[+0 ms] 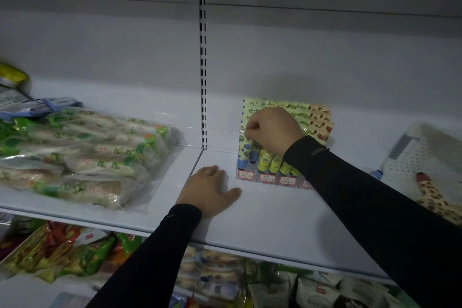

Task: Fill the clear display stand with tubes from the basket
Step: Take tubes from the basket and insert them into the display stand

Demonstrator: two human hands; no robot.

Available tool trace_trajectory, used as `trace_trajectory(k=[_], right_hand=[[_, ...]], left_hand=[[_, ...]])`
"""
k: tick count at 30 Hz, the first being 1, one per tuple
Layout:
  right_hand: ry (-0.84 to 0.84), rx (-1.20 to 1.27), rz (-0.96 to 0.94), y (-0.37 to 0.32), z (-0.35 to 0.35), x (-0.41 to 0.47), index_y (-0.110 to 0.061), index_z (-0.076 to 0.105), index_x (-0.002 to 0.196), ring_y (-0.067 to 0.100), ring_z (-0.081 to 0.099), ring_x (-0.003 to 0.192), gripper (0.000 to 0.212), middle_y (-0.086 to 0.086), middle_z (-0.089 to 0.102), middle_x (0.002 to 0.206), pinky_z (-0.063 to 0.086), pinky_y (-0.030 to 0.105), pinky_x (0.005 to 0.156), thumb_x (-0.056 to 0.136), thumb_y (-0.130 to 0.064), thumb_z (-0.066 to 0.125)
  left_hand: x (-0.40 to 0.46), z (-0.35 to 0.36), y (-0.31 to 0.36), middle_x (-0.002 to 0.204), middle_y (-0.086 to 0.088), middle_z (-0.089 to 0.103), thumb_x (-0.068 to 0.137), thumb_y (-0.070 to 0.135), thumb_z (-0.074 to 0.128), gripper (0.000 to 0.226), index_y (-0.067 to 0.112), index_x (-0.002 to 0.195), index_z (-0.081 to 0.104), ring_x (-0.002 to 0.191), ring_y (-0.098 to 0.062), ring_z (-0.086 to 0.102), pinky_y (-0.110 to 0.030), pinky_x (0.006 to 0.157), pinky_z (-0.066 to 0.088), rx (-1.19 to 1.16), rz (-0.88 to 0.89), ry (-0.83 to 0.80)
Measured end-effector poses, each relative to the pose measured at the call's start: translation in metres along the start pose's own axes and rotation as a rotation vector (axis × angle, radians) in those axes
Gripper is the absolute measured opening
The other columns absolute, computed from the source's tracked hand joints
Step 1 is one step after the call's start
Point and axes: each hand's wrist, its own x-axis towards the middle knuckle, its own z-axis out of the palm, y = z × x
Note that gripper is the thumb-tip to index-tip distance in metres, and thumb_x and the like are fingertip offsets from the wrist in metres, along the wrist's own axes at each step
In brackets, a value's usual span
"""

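Flat on the shelf [262, 210] lies my left hand [208, 189], while my right hand [271, 130] pinches a blue-capped tube [244, 155] that could jam crooked in the clear display stand [268, 179].

A clear bag of green-and-white wrapped snacks [82, 155] lies at the left end of the white shelf [262, 220]. A giraffe-patterned soft toy [435, 195] sits near its right edge. Packaged goods [75, 252] crowd the shelf below.

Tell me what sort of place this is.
Most likely a shop aisle being restocked. White slotted retail shelving holds bagged goods, and the clear display stand of tubes carries small price labels. More packaged goods fill the shelf below.
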Motion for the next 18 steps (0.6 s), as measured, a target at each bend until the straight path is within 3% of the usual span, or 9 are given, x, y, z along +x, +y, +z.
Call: trace_trajectory(k=[15, 18], right_hand=[[0.056, 0.089, 0.055, 0.005, 0.014, 0.007, -0.012, 0.072, 0.073, 0.015, 0.064, 0.072, 0.019, -0.001, 0.071, 0.077, 0.053, 0.029, 0.07, 0.086, -0.024, 0.066], [0.048, 0.079, 0.058, 0.006, 0.013, 0.008, -0.012, 0.073, 0.075, 0.014, 0.063, 0.071, 0.019, -0.003, 0.071, 0.078, 0.047, 0.025, 0.065, 0.087, -0.025, 0.066]], left_hand=[[-0.001, -0.003, 0.003, 0.101, 0.005, 0.054, 0.077, 0.074, 0.034, 0.059, 0.021, 0.093, 0.054, 0.111, -0.017, 0.048, -0.033, 0.094, 0.041, 0.018, 0.013, -0.004], [-0.001, -0.001, 0.001, 0.1, 0.006, 0.053, 0.078, 0.073, 0.036, 0.056, 0.022, 0.092, 0.054, 0.109, -0.016, 0.047, -0.032, 0.093, 0.04, 0.017, 0.011, -0.007]])
